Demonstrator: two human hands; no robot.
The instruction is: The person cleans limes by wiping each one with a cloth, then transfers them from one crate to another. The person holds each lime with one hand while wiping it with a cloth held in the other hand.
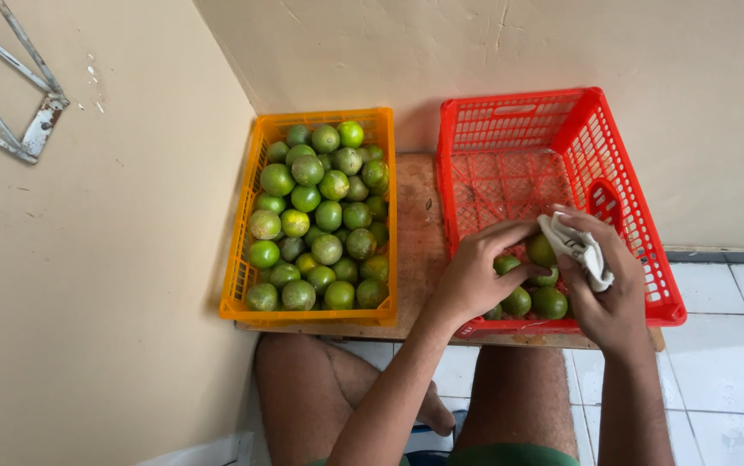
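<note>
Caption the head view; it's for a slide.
Both hands wipe a green lime with a white cloth over a red plastic crate.

Soft, even daylight, faint shadows, sharp focus, slight wide-angle edge distortion.

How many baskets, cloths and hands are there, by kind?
Orange basket, full of green limes: 1
Red basket, few limes: 1
White cloth: 1
Hands, left hand and right hand: 2
Total: 5

Both hands over red crate (630,185): left hand (475,276) on a lime (541,250), right hand (605,289) gripping white cloth (580,248); orange crate (242,259) full of limes.
</note>
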